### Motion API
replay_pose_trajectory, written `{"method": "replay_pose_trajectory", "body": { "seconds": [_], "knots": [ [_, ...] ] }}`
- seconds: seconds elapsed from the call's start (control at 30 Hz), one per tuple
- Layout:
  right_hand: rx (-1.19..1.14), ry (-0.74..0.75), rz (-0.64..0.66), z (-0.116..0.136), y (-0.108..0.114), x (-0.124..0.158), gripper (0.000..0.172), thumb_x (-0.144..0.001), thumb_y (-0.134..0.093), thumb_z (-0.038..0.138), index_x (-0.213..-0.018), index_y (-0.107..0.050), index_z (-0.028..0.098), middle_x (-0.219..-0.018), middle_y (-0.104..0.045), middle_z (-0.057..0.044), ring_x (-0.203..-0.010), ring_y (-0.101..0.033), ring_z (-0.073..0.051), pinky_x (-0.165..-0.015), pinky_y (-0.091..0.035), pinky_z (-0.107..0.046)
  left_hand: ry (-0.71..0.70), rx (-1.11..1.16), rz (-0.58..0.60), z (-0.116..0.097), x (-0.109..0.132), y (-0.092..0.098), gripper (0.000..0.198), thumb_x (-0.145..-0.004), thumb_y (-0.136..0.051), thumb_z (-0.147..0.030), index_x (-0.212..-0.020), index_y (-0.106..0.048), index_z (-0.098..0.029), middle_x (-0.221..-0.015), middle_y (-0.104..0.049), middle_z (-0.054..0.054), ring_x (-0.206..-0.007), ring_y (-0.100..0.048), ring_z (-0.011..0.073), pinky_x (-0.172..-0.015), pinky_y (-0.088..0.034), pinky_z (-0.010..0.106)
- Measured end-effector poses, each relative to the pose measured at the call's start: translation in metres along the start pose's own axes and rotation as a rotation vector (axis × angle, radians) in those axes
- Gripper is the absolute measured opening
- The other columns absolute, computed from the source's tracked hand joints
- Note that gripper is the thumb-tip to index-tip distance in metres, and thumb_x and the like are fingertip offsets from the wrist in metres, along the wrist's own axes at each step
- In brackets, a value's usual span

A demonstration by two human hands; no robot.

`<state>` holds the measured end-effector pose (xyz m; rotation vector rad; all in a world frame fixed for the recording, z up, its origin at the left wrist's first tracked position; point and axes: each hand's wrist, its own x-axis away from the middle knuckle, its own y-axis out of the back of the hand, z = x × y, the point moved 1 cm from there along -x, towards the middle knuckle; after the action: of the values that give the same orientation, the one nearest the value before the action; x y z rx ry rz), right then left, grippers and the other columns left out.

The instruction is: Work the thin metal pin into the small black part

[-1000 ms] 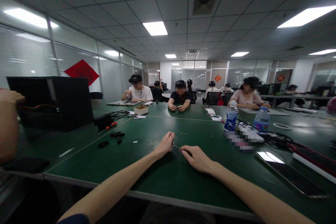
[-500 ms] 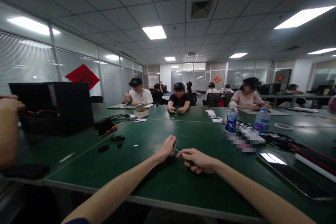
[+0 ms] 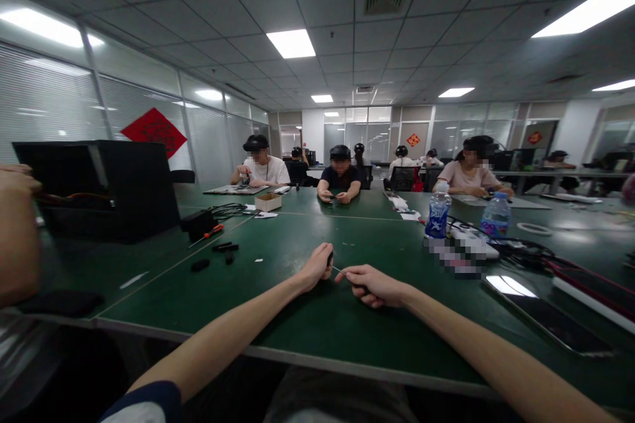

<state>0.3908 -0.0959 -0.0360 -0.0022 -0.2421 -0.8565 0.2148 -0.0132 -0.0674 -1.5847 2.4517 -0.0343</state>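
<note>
Above the green table, my left hand (image 3: 315, 267) is closed around a small black piece (image 3: 330, 258), mostly covered by the fingers, so its kind does not show. My right hand (image 3: 380, 287) grips a screwdriver (image 3: 338, 269) by its dark handle. The thin metal shaft points left, and its tip reaches the black piece at my left fingers. Whether the tip sits in a screw is too small to tell. Left of my hands, several small black parts (image 3: 225, 247) lie on the tabletop.
An orange-handled screwdriver (image 3: 214, 230) lies by a black box-shaped adapter (image 3: 197, 225). A black computer case (image 3: 143, 192) stands at left, near another person's arm (image 3: 18, 238). Right are two bottles (image 3: 437, 215), cables and a phone (image 3: 550, 317). Co-workers sit across the table (image 3: 292, 238).
The view has tilted slightly downward, so the table and objects sit higher in the picture. Both hands keep nearly the same pose, with the screwdriver still at the black piece.
</note>
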Motion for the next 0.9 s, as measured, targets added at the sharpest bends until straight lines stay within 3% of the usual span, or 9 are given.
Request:
{"method": "replay_pose_trajectory", "body": {
  "seconds": [0.23, 0.9],
  "knots": [
    [0.053, 0.011, -0.029, 0.000, -0.004, 0.002, 0.032, -0.090, -0.044, 0.046, -0.112, -0.052, 0.023, -0.064, -0.032, 0.007, -0.039, -0.024, -0.002, -0.033, -0.018, -0.012, -0.045, -0.048, -0.002, -0.002, 0.005, -0.002, 0.036, -0.083, -0.041, -0.056, -0.079, -0.040, -0.020, -0.056, -0.037, -0.006, -0.039, -0.025, 0.0056, -0.036, -0.016, 0.017],
    [0.080, 0.065, -0.337, -0.009, -0.028, -0.014, 0.035, -0.088, -0.045, 0.047, -0.108, -0.054, 0.021, -0.064, -0.040, 0.005, -0.038, -0.031, -0.003, -0.030, -0.019, -0.012, -0.085, -0.143, -0.260, 0.008, -0.002, 0.002, 0.032, -0.088, -0.033, -0.053, -0.084, -0.038, -0.022, -0.060, -0.040, -0.005, -0.040, -0.032, 0.0070, -0.038, -0.021, 0.018]
  ]
}}
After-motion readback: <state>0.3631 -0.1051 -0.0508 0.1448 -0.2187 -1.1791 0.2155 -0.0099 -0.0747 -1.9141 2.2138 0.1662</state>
